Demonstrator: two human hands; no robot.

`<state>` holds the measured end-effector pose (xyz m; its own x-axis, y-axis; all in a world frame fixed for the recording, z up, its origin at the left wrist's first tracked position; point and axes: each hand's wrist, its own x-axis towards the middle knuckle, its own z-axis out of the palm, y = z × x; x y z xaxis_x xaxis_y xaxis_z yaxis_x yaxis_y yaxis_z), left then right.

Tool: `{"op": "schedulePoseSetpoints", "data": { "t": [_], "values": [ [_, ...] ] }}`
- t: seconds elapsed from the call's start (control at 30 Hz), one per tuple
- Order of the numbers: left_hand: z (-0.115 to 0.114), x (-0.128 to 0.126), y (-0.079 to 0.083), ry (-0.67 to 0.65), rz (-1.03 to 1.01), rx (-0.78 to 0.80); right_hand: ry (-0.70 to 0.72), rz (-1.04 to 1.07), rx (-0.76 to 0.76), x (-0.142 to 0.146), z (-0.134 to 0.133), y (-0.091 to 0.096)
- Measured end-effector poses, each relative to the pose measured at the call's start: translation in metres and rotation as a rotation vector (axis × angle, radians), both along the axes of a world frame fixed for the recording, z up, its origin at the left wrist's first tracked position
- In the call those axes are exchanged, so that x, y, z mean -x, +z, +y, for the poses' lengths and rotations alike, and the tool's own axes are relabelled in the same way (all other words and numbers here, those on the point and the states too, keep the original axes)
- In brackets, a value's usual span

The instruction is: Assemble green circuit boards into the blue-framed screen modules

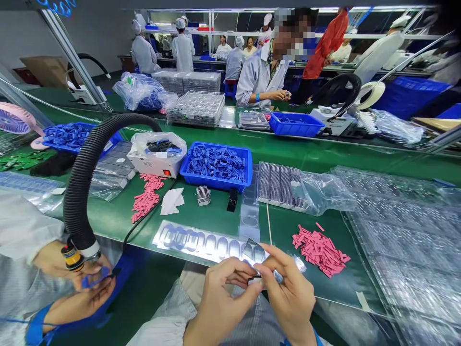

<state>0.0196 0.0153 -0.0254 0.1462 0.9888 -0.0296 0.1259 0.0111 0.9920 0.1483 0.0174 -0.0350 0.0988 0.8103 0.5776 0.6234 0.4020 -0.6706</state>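
My left hand [219, 302] and my right hand [288, 293] meet low in the view above my lap. Between their fingertips they pinch a small black part [255, 280], with a shiny clear film piece [254, 251] rising from it. Just beyond my hands lies a strip of clear plastic sheet with rounded blue-tinted shapes [198, 244]. A loose heap of pink strips [320, 250] sits to the right of my right hand, apart from it.
A blue tray of blue parts [190, 166] and a white box [151, 161] stand ahead on the green conveyor bench [284, 230]. A co-worker's hands [75, 274] work a blue part at left beside a black corrugated hose [82, 192]. Plastic-wrapped stacks lie at right.
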Motion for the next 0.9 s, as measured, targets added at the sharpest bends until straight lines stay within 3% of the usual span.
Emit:
{"op": "schedulePoseSetpoints", "data": {
  "t": [0.1, 0.2, 0.43, 0.6, 0.8, 0.9],
  "values": [
    [-0.001, -0.002, -0.003, -0.015, 0.022, 0.008, 0.000, 0.015, 0.032, -0.001, -0.001, -0.006],
    [0.014, 0.007, -0.013, 0.006, 0.189, -0.088, -0.062, 0.048, 0.034, -0.006, 0.003, -0.017],
    [0.101, 0.070, -0.046, 0.120, 0.586, -0.338, -0.228, 0.231, 0.266, -0.056, 0.021, -0.072],
    [0.144, 0.073, -0.032, 0.063, 0.819, -0.557, -0.317, 0.358, 0.317, -0.081, 0.029, -0.094],
    [0.226, 0.038, -0.011, -0.031, 1.021, -0.673, -0.257, 0.368, 0.315, -0.081, 0.031, -0.097],
    [0.263, 0.022, -0.006, -0.189, 1.088, -0.687, -0.249, 0.344, 0.285, -0.079, 0.031, -0.096]
  ]
}}
